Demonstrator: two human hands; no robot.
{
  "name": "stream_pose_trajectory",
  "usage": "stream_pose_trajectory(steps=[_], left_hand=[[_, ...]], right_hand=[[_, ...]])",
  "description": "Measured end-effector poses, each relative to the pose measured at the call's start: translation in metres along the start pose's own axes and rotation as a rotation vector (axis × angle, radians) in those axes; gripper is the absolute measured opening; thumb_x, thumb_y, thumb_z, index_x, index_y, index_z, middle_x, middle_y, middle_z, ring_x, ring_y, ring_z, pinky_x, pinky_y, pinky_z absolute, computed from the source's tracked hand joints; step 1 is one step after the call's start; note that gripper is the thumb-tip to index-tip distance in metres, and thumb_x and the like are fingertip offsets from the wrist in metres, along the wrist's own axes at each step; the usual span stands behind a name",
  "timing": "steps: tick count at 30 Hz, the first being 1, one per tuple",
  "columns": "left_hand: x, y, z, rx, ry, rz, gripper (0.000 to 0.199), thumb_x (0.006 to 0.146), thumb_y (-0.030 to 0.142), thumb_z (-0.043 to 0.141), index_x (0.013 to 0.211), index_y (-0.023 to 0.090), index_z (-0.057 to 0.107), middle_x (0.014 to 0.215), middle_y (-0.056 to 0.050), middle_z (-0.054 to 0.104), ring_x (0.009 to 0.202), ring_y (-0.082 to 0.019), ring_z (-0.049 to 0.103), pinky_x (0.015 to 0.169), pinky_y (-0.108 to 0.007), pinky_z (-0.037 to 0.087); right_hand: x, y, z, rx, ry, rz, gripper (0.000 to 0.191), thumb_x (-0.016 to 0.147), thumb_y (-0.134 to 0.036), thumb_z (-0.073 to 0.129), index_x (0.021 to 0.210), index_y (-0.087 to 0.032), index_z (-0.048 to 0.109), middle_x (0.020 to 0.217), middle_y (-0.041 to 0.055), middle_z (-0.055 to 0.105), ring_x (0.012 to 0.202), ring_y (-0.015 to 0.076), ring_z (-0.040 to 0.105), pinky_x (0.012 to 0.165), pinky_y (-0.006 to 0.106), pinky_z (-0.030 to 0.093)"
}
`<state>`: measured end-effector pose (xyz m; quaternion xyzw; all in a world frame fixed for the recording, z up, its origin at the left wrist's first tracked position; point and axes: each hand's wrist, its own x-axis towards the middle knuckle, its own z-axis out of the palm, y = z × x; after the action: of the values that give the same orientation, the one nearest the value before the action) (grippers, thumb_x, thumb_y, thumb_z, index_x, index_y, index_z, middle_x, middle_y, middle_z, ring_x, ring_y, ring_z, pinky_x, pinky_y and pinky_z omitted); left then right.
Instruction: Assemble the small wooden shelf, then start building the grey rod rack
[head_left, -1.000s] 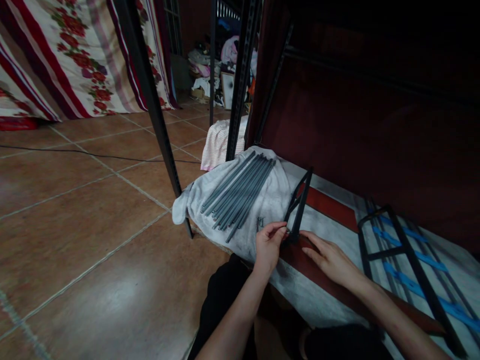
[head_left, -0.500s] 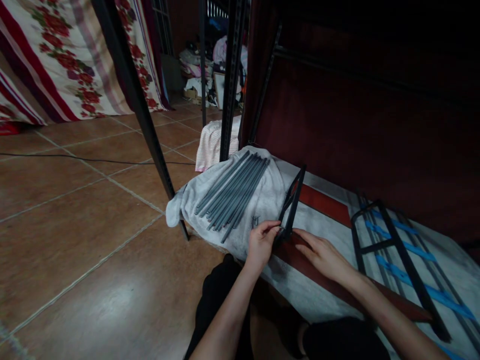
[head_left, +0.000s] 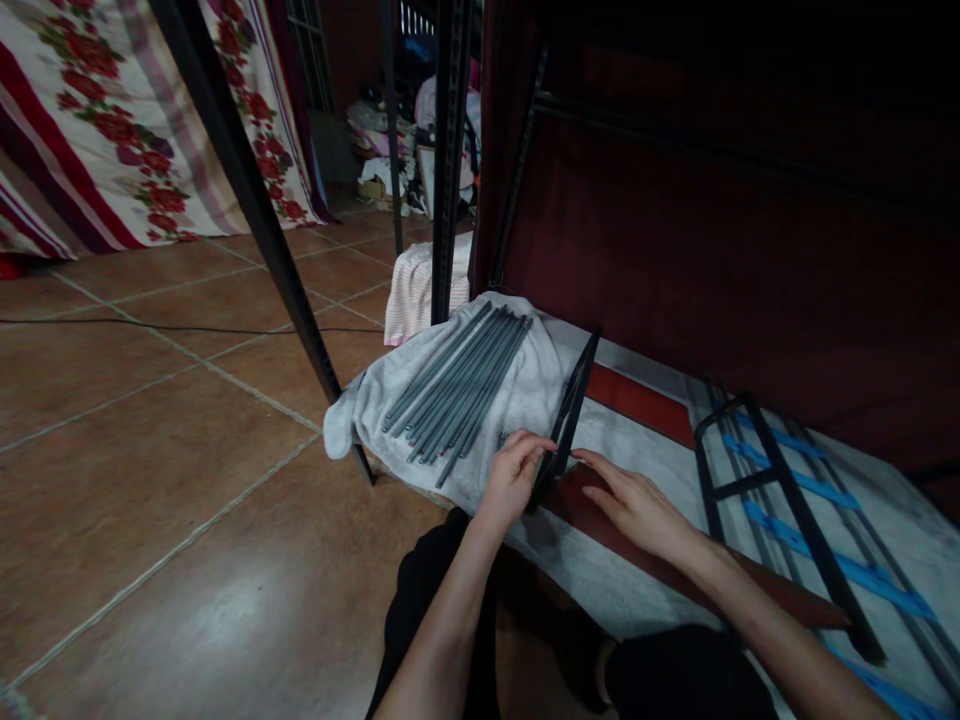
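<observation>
A black metal frame (head_left: 574, 408) stands tilted on the grey cloth, its near end between my hands. My left hand (head_left: 516, 472) is closed in a pinch against the left side of that end; whatever lies between the fingertips is too small to make out. From the right, my right hand (head_left: 637, 505) touches the frame with a fingertip, its thumb apart from the fingers. Just left of the frame lies a pile of grey metal rods (head_left: 461, 385). Small pieces on the cloth beside my left hand are mostly hidden by it.
Grey cloth (head_left: 611, 590) covers the low surface, with reddish-brown boards (head_left: 641, 400) on it. On the right, another black frame (head_left: 799, 510) rests by blue strips (head_left: 840, 500) and dark rods. Black uprights (head_left: 259, 200) rise at the left. A cable (head_left: 150, 327) crosses the tiled floor.
The black frame has turned and now appears narrower, nearly edge-on. Both hands have stayed at its near end, the right fingertips slightly closer to the left. The view has shifted a little.
</observation>
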<state>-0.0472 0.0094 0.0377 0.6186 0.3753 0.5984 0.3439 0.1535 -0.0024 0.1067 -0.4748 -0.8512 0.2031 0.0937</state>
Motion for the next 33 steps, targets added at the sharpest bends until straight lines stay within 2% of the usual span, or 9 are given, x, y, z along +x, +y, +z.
stream_pose_trajectory(steps=[7,14,25,33], left_hand=[[0.0007,0.0003,-0.0046,0.084,-0.038,0.015,0.028,0.094,0.025,0.042,0.095,0.02,0.07,0.087,-0.006,0.062,0.092,-0.019,0.058,0.085,-0.031,0.044],[-0.0005,-0.0015,-0.0044,0.083,-0.077,0.028,0.029,0.095,0.023,0.042,0.096,0.02,0.07,0.092,-0.007,0.065,0.093,-0.018,0.059,0.084,-0.031,0.045],[0.0011,0.0016,-0.0057,0.109,-0.087,0.027,0.028,0.094,0.024,0.043,0.097,0.02,0.07,0.092,-0.007,0.065,0.096,-0.019,0.06,0.086,-0.031,0.046],[-0.0002,0.0032,-0.0025,0.095,-0.118,0.024,0.024,0.093,0.02,0.044,0.101,0.021,0.067,0.097,-0.006,0.066,0.095,-0.018,0.06,0.086,-0.031,0.046]], right_hand=[[0.0005,0.0011,-0.0003,0.016,0.007,-0.006,0.051,0.09,-0.026,0.044,0.141,-0.029,0.038,0.138,0.004,0.053,0.12,0.0232,0.057,0.102,0.045,0.045],[-0.0009,0.0014,0.0024,0.03,0.017,0.042,0.054,0.09,-0.026,0.045,0.142,-0.027,0.032,0.133,0.0069,0.058,0.117,0.0239,0.059,0.098,0.045,0.048],[-0.0006,0.0023,0.0006,0.072,0.021,-0.014,0.065,0.089,-0.022,0.046,0.149,-0.032,0.022,0.144,0.0017,0.047,0.127,0.0202,0.05,0.107,0.044,0.042],[0.0017,0.0,-0.0029,0.09,0.013,-0.039,0.063,0.088,-0.02,0.047,0.147,-0.035,0.03,0.144,-0.0026,0.046,0.129,0.0203,0.047,0.109,0.044,0.039]])
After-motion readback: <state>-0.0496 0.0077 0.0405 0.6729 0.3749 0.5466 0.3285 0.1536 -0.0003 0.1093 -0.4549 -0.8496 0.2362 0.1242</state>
